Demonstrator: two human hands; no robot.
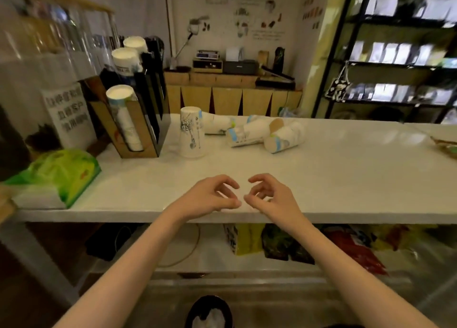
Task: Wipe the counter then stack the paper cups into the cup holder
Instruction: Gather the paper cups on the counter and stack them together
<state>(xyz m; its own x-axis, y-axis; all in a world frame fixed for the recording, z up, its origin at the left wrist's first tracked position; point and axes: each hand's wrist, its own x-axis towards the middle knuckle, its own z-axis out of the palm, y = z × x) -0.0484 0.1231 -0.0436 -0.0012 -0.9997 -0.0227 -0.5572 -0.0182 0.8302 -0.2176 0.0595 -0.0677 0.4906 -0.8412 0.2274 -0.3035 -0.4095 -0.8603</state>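
Observation:
The white counter [321, 179] runs across the view. My left hand [212, 196] and my right hand [267, 196] hover side by side over its near edge, fingers curled and apart, holding nothing. One paper cup [192, 132] stands upside down next to the cup holder [138, 119]. Several more paper cups [249, 132] lie on their sides behind it, toward the middle of the counter. The wooden and black cup holder at the left has stacks of white cups [123, 114] in its slots.
A green tissue pack [59, 174] lies at the counter's left front corner, and a printed sign [66, 114] stands behind it. Bags sit on the shelf under the counter [279, 241]. A bin [209, 311] is on the floor below me.

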